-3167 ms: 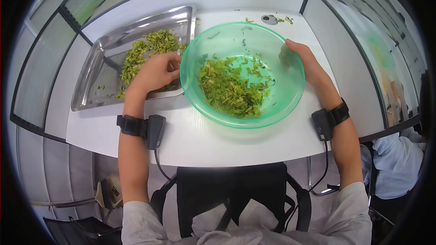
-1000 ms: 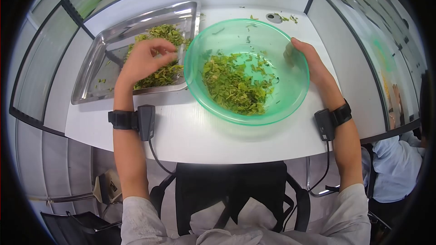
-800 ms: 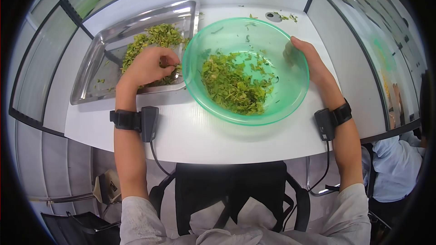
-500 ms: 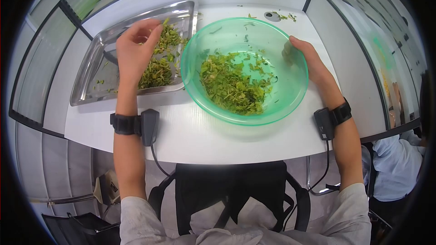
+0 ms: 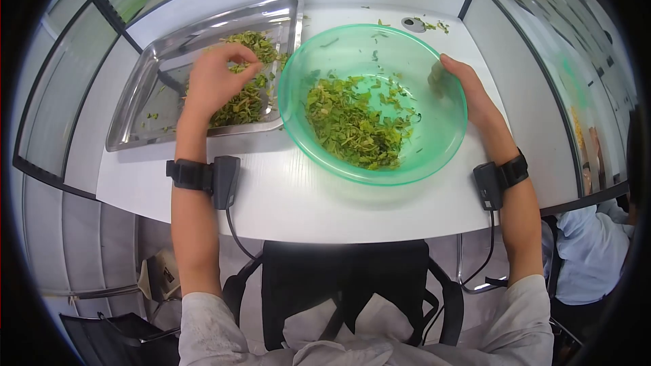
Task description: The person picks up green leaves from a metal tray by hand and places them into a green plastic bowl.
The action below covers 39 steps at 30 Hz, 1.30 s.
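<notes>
My left hand [image 5: 218, 80] hovers over a steel tray [image 5: 146, 71], thumb and fingertips pinched together; whatever lies between them is too small or hidden to make out. Beneath and behind it, chopped green leaves [image 5: 237, 108] are heaped in the tray's right part. My right hand [image 5: 461, 81] grips the right rim of a translucent green bowl [image 5: 437, 132], thumb on the near side and fingers showing dimly through the wall. Inside the bowl, a larger pile of chopped leaves [image 5: 356, 122] lies toward the left, with loose bits scattered on the right.
Both stand on a white desk [image 5: 305, 213] with raised panels around it. Leaf scraps lie by a round cable hole [image 5: 412, 24] at the back right. Wrist straps with black boxes [image 5: 226, 183] trail cables. Another person's pale sleeve [image 5: 590, 251] shows at the right.
My left hand has moved right and slightly down over the tray, its fingertips now lower and closer to the bowl. My right hand keeps its hold on the rim.
</notes>
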### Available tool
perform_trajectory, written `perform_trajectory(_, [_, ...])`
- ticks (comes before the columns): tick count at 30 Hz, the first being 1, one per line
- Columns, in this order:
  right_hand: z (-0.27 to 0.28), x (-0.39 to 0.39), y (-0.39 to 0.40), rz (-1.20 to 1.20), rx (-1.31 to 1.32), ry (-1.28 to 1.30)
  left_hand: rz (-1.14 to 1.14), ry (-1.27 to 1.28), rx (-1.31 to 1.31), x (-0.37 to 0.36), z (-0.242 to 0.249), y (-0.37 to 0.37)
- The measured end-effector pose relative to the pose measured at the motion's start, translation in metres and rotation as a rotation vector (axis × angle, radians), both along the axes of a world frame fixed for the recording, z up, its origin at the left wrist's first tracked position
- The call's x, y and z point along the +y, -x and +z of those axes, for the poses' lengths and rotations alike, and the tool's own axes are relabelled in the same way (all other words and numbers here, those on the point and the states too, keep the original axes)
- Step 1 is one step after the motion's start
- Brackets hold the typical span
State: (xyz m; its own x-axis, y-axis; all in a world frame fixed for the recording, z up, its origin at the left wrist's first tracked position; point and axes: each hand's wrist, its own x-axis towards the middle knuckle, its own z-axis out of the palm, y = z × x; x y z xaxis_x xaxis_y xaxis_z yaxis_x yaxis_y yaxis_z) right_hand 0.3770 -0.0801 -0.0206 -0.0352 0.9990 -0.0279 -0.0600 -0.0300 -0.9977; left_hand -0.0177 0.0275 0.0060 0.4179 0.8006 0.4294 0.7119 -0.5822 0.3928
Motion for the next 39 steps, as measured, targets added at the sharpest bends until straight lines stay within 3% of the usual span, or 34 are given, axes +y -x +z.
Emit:
perform_trajectory(6, [0.003, -0.003, 0.003, -0.028, -0.015, 0.013, -0.128, 0.110, 0.205, 0.001, -0.015, -0.001])
perform_trajectory(10, [0.001, -0.001, 0.000, 0.009, -0.020, 0.012, 0.008, 0.160, 0.166, -0.003, -0.008, -0.004])
perform_trajectory(14, [0.002, -0.002, 0.003, -0.007, -0.018, 0.005, 0.032, 0.043, -0.073, -0.005, -0.001, -0.011])
perform_trajectory(16, [0.001, -0.002, 0.002, -0.016, -0.014, 0.008, -0.067, 0.203, -0.642, -0.019, 0.013, -0.024])
perform_trajectory(17, [0.000, 0.000, -0.001, 0.014, -0.005, 0.007, -0.211, 0.233, -0.758, -0.034, 0.022, -0.035])
perform_trajectory(18, [0.001, -0.001, -0.002, 0.007, -0.005, 0.007, -0.218, 0.236, -0.758, -0.039, 0.026, -0.036])
perform_trajectory(20, [0.002, -0.002, 0.002, 0.011, -0.032, -0.018, -0.640, 0.268, -0.334, -0.045, 0.026, -0.035])
perform_trajectory(21, [0.003, -0.003, 0.004, -0.035, -0.036, 0.009, -0.633, 0.272, -0.340, -0.045, 0.023, -0.034])
perform_trajectory(25, [0.000, -0.001, 0.002, -0.016, 0.013, 0.009, -0.178, 0.208, -0.544, -0.024, 0.014, -0.027])
perform_trajectory(26, [0.000, 0.000, 0.002, -0.016, 0.016, 0.007, -0.178, 0.205, -0.541, -0.017, 0.013, -0.019])
perform_trajectory(28, [0.001, 0.000, 0.001, -0.003, 0.001, 0.006, -0.041, 0.167, -0.195, -0.007, 0.009, -0.005])
perform_trajectory(32, [0.001, -0.001, 0.002, -0.019, -0.004, 0.008, -0.052, 0.137, 0.159, 0.003, -0.013, 0.006])
perform_trajectory(36, [0.000, 0.000, 0.001, 0.000, 0.031, -0.003, -0.036, 0.237, 0.163, 0.003, -0.012, 0.007])
perform_trajectory(39, [0.001, -0.001, 0.003, -0.008, 0.014, 0.006, -0.037, 0.129, -0.064, 0.004, -0.012, -0.001])
